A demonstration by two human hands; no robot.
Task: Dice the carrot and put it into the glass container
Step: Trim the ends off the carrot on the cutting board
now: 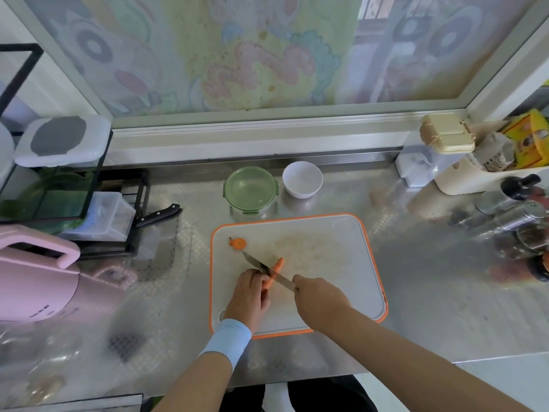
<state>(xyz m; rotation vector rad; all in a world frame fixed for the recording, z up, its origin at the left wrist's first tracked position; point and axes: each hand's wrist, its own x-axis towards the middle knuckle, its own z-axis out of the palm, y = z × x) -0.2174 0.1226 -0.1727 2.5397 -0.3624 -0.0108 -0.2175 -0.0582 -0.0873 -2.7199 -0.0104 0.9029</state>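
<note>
On the orange-rimmed white cutting board [341, 278], the left hand [251, 295] gripped a slim orange carrot [277, 267] and the right hand [319, 295] a steel knife [258, 264]; a roll could bring the blade onto fingers [252, 276].

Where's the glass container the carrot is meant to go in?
In the head view the glass container stands on the counter just beyond the cutting board's far edge, with the white bowl close on its right.
</note>
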